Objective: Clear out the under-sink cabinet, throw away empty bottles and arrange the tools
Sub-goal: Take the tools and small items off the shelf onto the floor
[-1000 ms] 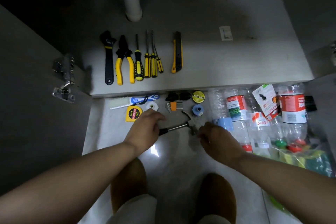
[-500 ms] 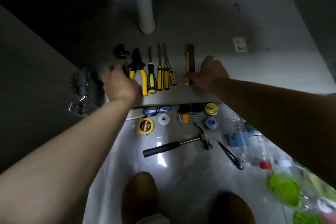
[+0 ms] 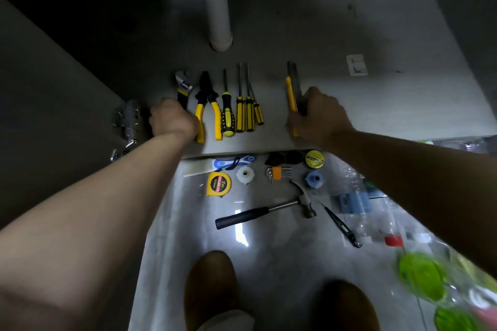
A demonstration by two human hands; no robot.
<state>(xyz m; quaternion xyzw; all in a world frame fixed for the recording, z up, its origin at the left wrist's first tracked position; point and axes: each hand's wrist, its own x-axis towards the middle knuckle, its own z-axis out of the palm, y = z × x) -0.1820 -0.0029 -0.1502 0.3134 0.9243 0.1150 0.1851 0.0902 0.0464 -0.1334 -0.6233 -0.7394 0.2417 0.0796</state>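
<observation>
Both hands have left the hammer (image 3: pixel 265 210) on the floor and reached into the cabinet (image 3: pixel 376 115). The left hand (image 3: pixel 173 119) has its fingers curled round the wrench (image 3: pixel 183 88) handle at the row's 9 o'clock end; the right hand (image 3: pixel 318 115) clamps its fingers on the utility knife (image 3: pixel 293 83) at 3 o'clock (pliers (image 3: pixel 205 95) and screwdrivers (image 3: pixel 240 115) lie between). The hammer lies toward 6 o'clock.

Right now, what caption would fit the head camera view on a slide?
Left hand grips the wrench, right hand the utility knife, inside the cabinet; the hammer lies outside on the floor.
</observation>
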